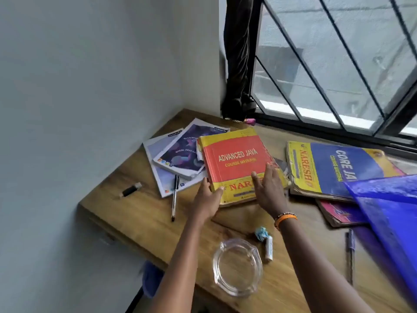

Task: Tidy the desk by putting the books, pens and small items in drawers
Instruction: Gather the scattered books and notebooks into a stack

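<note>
A thick red and yellow "Advanced Java" book point(234, 159) lies in the middle of the wooden desk point(140, 213). My left hand point(206, 198) grips its near left corner, thumb on the cover. My right hand point(268, 188) lies flat on the cover's lower right part, fingers straight. Two notebooks point(180, 154) lie stacked to the left, partly under the book. A blue and yellow "Core Java" book point(331, 168) lies to the right, over a pink book point(340, 213). A pen point(174, 197) lies beside the notebooks, and another pen point(350, 256) at the right.
A glass ashtray point(237, 266) sits near the front edge, with a small white tube point(268, 247) and a crumpled wrapper point(261, 232) beside it. A black USB stick point(130, 189) lies at the left. A blue plastic folder point(392, 213) covers the right side. A barred window point(338, 64) runs behind the desk.
</note>
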